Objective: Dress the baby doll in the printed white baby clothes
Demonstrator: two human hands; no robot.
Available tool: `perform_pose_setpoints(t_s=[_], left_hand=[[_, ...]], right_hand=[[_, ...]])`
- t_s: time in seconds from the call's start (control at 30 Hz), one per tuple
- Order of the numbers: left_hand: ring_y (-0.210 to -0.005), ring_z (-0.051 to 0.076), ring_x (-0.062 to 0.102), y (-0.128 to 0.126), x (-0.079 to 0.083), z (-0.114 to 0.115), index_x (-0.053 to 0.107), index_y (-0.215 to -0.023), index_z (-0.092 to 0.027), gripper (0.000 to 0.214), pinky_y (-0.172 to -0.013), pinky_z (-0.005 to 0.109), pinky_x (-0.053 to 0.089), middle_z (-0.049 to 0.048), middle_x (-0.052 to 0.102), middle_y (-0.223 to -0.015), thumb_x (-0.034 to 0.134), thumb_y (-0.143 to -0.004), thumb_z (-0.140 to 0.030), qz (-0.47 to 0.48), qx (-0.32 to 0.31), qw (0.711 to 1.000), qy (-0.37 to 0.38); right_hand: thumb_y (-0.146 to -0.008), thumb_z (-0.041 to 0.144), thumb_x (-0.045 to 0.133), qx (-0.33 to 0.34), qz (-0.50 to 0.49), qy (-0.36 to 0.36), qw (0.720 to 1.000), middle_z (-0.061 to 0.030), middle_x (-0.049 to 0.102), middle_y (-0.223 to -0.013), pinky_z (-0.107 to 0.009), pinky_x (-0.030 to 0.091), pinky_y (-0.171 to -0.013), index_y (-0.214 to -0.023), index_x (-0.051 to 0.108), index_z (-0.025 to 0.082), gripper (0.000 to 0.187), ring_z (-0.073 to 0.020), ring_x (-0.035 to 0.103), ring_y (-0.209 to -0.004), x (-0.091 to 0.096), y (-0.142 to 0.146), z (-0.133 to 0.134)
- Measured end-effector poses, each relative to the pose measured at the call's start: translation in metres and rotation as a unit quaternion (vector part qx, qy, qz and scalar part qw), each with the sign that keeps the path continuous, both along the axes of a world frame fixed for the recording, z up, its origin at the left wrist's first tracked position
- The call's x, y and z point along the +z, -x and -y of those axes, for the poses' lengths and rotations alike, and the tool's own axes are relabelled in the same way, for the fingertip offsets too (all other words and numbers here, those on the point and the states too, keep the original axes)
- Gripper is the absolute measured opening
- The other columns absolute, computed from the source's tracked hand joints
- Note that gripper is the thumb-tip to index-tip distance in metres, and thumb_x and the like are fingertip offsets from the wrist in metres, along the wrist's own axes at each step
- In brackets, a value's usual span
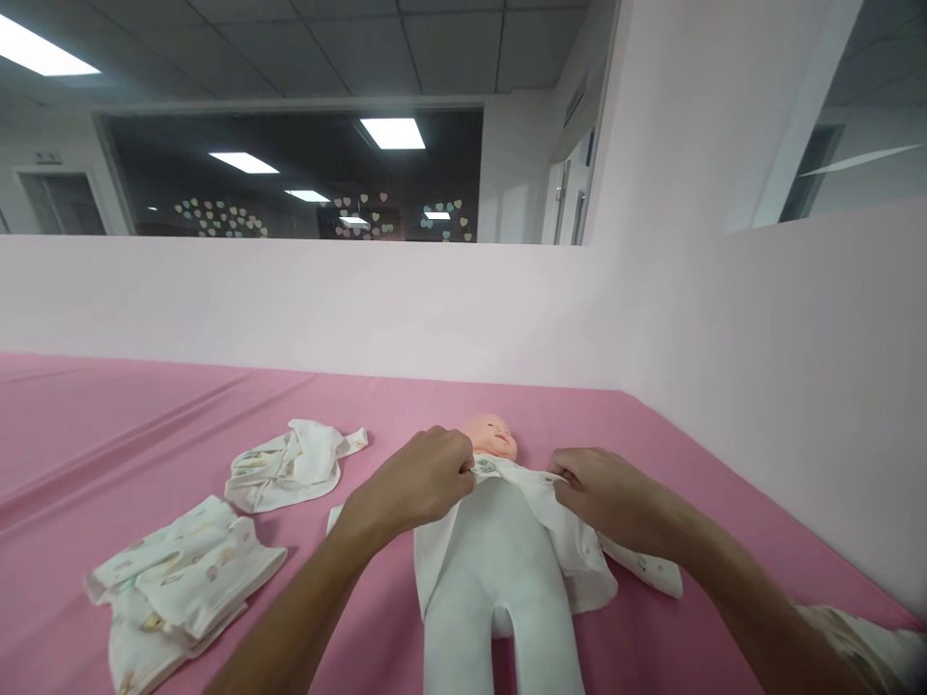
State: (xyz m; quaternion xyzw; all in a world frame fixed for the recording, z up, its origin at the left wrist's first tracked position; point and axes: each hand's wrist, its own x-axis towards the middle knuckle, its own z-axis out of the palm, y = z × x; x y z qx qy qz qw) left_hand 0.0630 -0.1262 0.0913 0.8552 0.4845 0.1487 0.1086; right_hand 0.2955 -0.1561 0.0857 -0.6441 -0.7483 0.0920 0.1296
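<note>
A baby doll (499, 560) with a pale cloth body lies on its back, legs toward me and head at the far end. Around its upper body is a white baby shirt (590, 569), its front spread apart and one printed sleeve stretched out at the right. My left hand (431, 473) is closed on the shirt's edge near the doll's neck. On the other side my right hand (598, 487) pinches the opposite edge at chest height. The fabric between my two hands is drawn across the chest. Both hands hide parts of the shirt.
A pink sheet (406, 405) covers the surface. To the left lie a folded printed baby garment (188, 579) and a crumpled white one (290, 468). White low walls (304, 304) with windows above stand behind and at the right.
</note>
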Motion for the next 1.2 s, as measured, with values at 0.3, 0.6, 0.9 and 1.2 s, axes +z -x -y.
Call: perform_pose_setpoints(t_s=[0.3,0.6,0.9,1.2], left_hand=[[-0.054,0.013,0.012,-0.02,-0.014,-0.002,0.013,-0.065,-0.02,0.036,-0.049,0.033,0.012,-0.0037,0.018,-0.058,0.045,-0.082,-0.018,0.061,-0.018,0.998,-0.028],[-0.049,0.014,0.02,-0.037,-0.026,0.001,0.021,-0.062,-0.021,0.033,-0.047,0.031,0.016,-0.0042,0.027,-0.054,0.045,-0.083,-0.013,0.058,0.003,0.99,-0.129],[-0.051,0.015,0.025,-0.043,-0.026,0.003,0.028,-0.064,-0.022,0.026,-0.05,0.032,0.017,-0.0022,0.036,-0.058,0.042,-0.081,-0.009,0.006,0.027,0.993,-0.115],[-0.052,0.015,0.023,-0.034,-0.036,-0.006,0.018,-0.061,-0.021,0.035,-0.051,0.034,0.016,-0.0026,0.025,-0.054,0.048,-0.076,-0.009,-0.014,-0.011,0.997,-0.069]], right_hand=[[-0.087,0.035,0.048,0.002,-0.259,-0.012,0.966,0.0021,0.048,-0.067,-0.026,0.028,-0.05,-0.073,0.057,0.02,0.022,-0.0119,0.039,-0.057,-0.013,0.018,-0.007],[-0.087,0.038,0.054,0.019,-0.283,-0.022,0.959,-0.002,0.062,-0.076,-0.027,0.039,-0.058,-0.079,0.061,0.02,0.021,-0.0154,0.054,-0.067,-0.014,0.027,-0.008],[-0.088,0.036,0.049,0.004,-0.261,-0.017,0.965,-0.0015,0.064,-0.075,-0.027,0.035,-0.053,-0.082,0.061,0.021,0.02,-0.015,0.054,-0.064,-0.018,0.024,-0.009],[-0.073,0.022,0.061,0.031,0.019,-0.025,0.999,0.0005,0.061,-0.075,-0.03,0.029,-0.054,-0.069,0.047,0.022,0.014,-0.0147,0.048,-0.061,-0.03,0.032,0.009]])
